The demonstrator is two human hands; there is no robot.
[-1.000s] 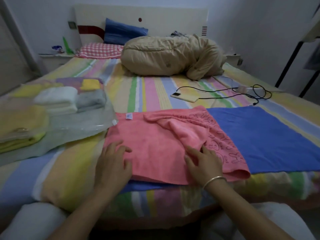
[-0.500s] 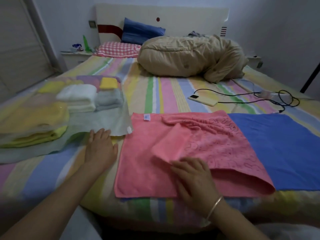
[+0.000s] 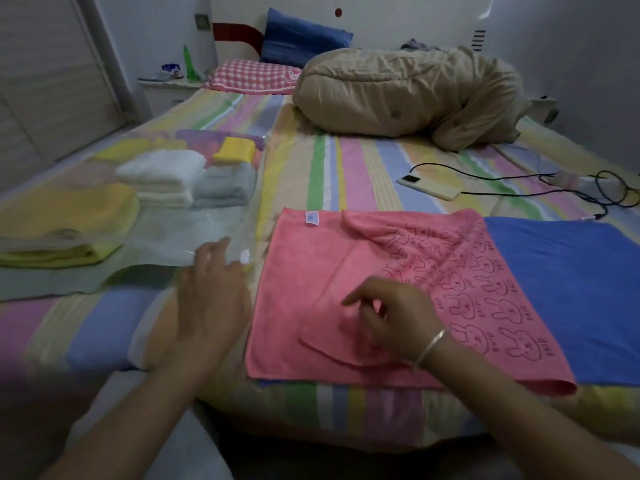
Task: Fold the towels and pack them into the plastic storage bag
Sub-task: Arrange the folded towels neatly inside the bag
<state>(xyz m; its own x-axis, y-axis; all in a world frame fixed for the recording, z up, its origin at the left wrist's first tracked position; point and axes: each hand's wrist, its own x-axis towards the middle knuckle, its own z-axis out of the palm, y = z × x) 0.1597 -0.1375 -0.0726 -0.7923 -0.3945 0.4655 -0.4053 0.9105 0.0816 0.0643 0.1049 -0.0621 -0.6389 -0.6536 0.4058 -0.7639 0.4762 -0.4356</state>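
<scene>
left of frame: plastic storage bag [image 3: 194, 233], folded towels [image 3: 162, 174] inside | lower centre-left: left hand [image 3: 214, 292] flat, fingers straight, on bag's near corner, gripping nothing | centre: pink towel [image 3: 304, 271], partly folded | right hand [image 3: 391, 317] curled over its flap, hold unclear | right: blue towel [image 3: 571, 289] beneath pink

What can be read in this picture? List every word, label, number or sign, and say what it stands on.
"SKID" (first letter uncertain): repeated beside each printed rabbit on the pink towel.
White tag on that towel's far edge: blue print, too small to read.
Blue packet on the nightstand: blurred, unreadable.
Nothing else is legible.
</scene>
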